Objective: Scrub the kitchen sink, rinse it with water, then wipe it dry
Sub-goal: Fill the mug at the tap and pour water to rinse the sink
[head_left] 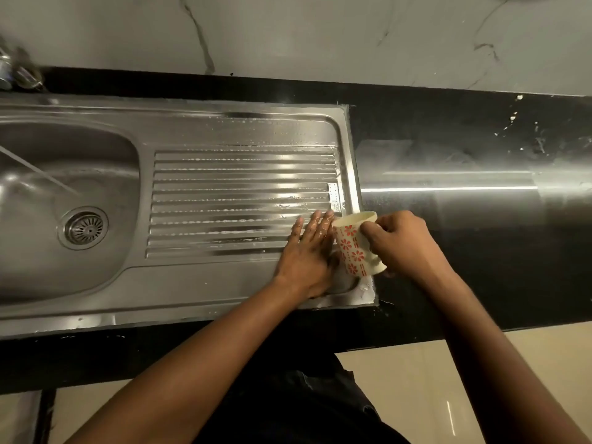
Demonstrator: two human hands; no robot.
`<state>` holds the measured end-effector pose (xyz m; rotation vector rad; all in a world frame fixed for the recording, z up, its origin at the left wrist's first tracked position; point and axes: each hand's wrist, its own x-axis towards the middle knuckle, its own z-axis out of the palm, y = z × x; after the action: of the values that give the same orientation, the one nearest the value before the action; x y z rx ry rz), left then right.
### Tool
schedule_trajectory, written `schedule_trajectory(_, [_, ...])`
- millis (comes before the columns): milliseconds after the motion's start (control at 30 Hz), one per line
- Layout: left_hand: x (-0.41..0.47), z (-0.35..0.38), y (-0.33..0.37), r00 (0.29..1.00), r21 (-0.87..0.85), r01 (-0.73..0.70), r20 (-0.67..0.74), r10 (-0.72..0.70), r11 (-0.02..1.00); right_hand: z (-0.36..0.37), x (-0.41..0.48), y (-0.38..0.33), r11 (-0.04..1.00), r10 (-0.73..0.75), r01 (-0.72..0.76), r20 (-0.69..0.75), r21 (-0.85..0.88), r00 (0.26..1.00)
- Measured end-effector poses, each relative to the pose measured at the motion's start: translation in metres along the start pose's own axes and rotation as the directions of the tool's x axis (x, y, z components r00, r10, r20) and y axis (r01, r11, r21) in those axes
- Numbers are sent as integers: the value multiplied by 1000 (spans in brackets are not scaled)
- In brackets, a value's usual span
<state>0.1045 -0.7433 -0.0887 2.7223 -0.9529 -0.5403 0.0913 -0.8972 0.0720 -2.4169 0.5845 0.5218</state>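
Note:
A stainless steel sink (80,283) fills the left of the view, its bowl and round drain (84,228) at the left and a ribbed, wet drainboard (237,193) to the right. My left hand (307,254) lies flat with straight fingers on the drainboard's near right corner. My right hand (400,245) grips a cream mug (354,248) with red flower prints, tilted toward the drainboard just beside the left hand's fingers. Water droplets bead along the ribs.
A black countertop (480,219) runs right of the sink with white specks at the back right. A marble-patterned wall (320,36) stands behind. Part of a tap (12,72) shows at the far left. Beige floor tiles (410,389) lie below the counter edge.

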Motion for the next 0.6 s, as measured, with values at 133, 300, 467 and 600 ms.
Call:
schedule_trajectory(133, [25,-13,-14,1000,-1,0,-21,0,1000,-2,19,-16,1000,-18,17,-24,-22,1000])
schedule_trajectory(300, [25,-12,-30,995,2,84,-54,-84,996,-4,19,-14,999,7,-3,99,-33,995])
schedule_trajectory(467, [1,-5,-20,988,-33,142,-50,-143,989,-8,16,-3,998,49,-39,208,-50,977])
schedule_trajectory(600, [21,-12,-22,994,-35,97,-53,-98,995,-12,26,-15,997,26,-17,127,-71,992])
